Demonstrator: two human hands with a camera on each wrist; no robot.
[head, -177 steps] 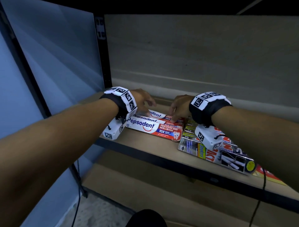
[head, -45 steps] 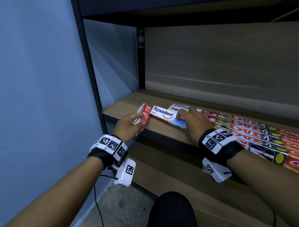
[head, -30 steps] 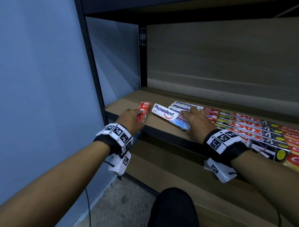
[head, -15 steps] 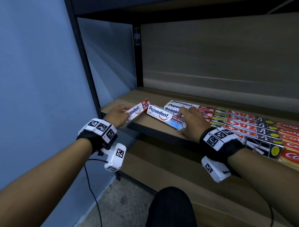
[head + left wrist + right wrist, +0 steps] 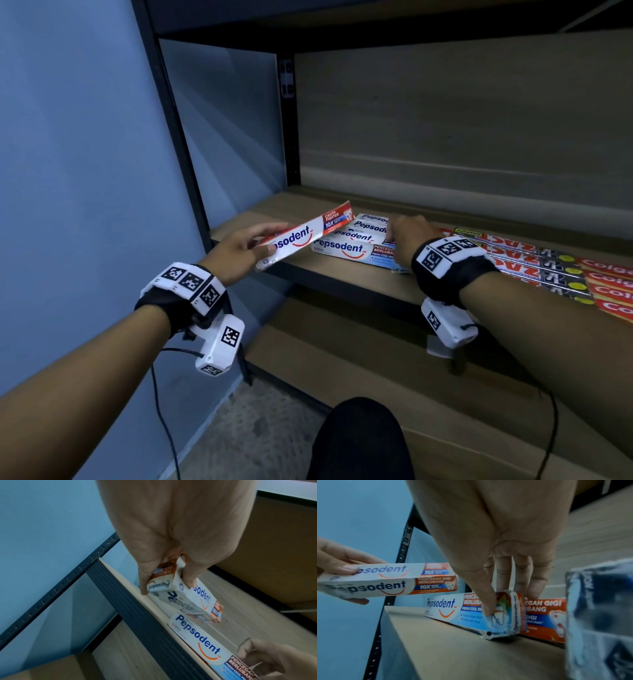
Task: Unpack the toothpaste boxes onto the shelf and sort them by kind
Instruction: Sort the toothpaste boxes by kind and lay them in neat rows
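My left hand (image 5: pixel 270 240) pinches the near end of a red-and-white Pepsodent box (image 5: pixel 308 234), which is lifted and tilted above the shelf's (image 5: pixel 274 212) left front; thumb and fingers clamp it in the left wrist view (image 5: pixel 166 585). A blue Pepsodent box (image 5: pixel 349 251) lies along the shelf's front edge. My right hand (image 5: pixel 399 240) grips its right end, thumb on the front face and fingers behind (image 5: pixel 510 604). More Pepsodent boxes (image 5: pixel 370 226) lie flat right behind the blue one. The red box (image 5: pixel 385 580) hangs to the left of the blue box (image 5: pixel 453 608).
To the right lie several dark Zact boxes (image 5: pixel 534 260), then red Colgate boxes (image 5: pixel 613 284) at the frame's edge. A black upright post (image 5: pixel 181 137) and a blue wall close the left side. A lower shelf board (image 5: pixel 342 342) sits beneath. Bare board shows at the shelf's back left.
My left hand has raised the red Pepsodent box and swung its far end toward the row of Pepsodent boxes. My right hand has kept hold of the blue box.
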